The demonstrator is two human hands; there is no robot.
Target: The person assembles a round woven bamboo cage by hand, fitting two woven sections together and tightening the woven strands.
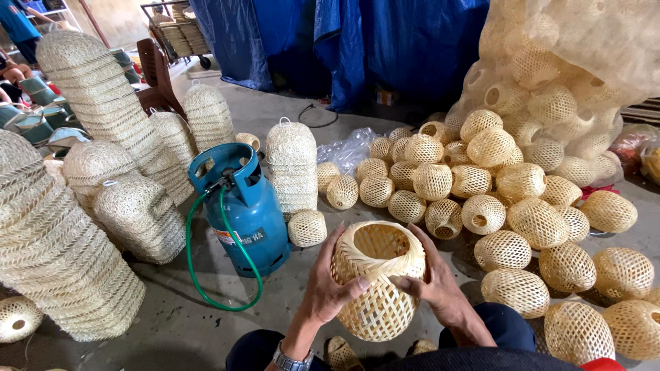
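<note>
Both my hands clamp the woven bamboo basket (377,280) over my lap: left hand (328,283) on its left flank, right hand (434,282) on its right. Long axis near upright, open mouth up, tilted slightly away. Basket's bottom hides my feet; my palms are out of view.

A grey concrete floor (172,323) carried everything. Just left of the fingers stood a blue gas cylinder (247,209) with a green hose (196,271) looped on the floor. Farther left rose stacks of woven baskets (58,254). Right of the fingers lay many round woven bamboo shades (536,223), heaped together.
</note>
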